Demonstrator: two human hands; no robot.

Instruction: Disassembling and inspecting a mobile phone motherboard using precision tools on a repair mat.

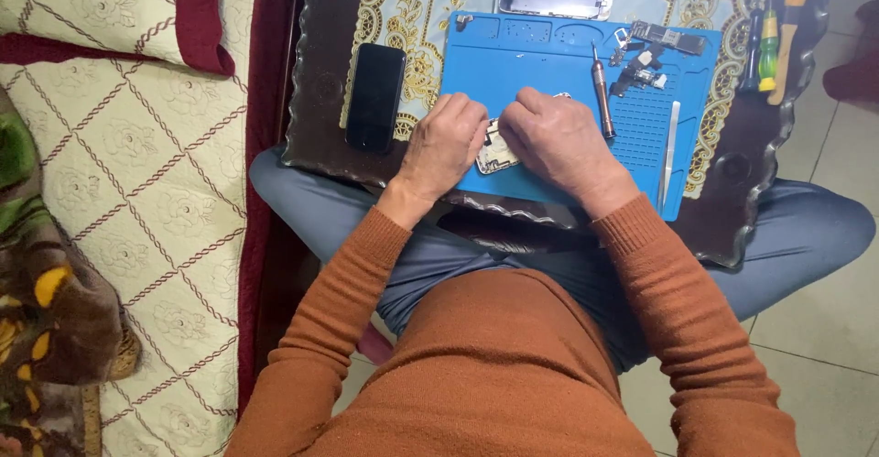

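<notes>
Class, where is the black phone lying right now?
The black phone lies face up on the dark tray, just left of the blue mat and the left hand.

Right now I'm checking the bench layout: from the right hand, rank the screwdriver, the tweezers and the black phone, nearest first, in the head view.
From the right hand:
1. Screwdriver, just to its right on the blue mat.
2. Tweezers, further right near the mat's edge.
3. Black phone, far left, beyond the left hand.

Phone [375, 97] left of mat [540, 49]; screwdriver [602, 100], tweezers [670, 150] on mat.
</notes>
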